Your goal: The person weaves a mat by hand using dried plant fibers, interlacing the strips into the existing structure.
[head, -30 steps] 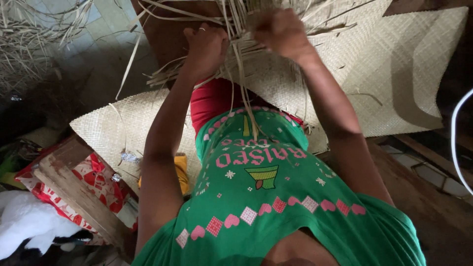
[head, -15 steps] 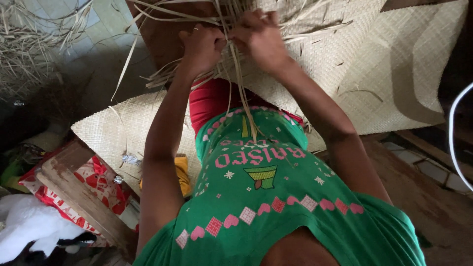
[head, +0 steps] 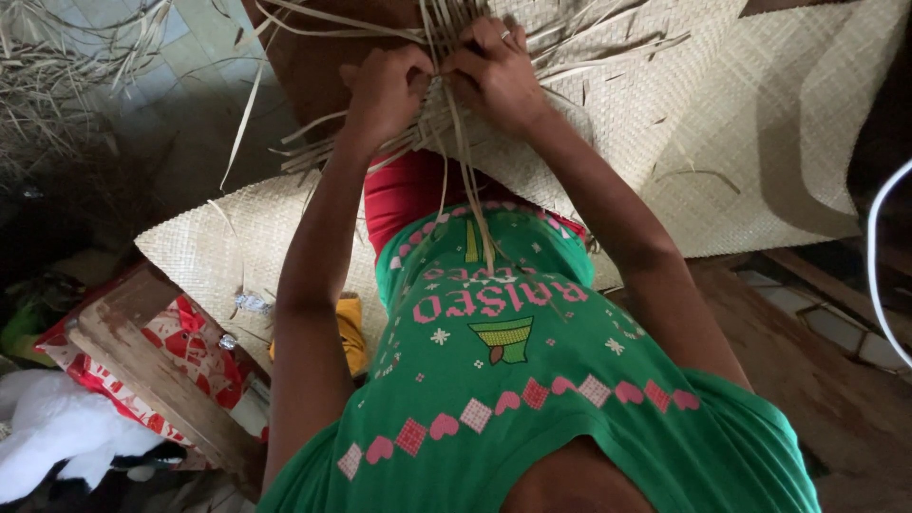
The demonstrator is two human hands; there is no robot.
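Note:
A large pale woven straw mat (head: 722, 142) lies over my lap and spreads to the right. Its near edge ends in loose flat strips (head: 446, 142) that fan out and hang down over my green shirt. My left hand (head: 385, 90) pinches a bunch of these strips at the unwoven edge. My right hand (head: 494, 71) sits right beside it, fingers closed on neighbouring strips, with a ring showing on one finger. The two hands almost touch.
A heap of loose dry straw (head: 66, 66) lies on the tiled floor at upper left. A wooden plank (head: 152, 380) and red patterned cloth (head: 199, 351) sit at lower left, beside a white soft toy (head: 57, 437). A white cable (head: 879, 266) curves down the right edge.
Both hands have moved closer together at the mat's edge; the right hand has shifted left and down toward the left hand. The strips between them are drawn tighter.

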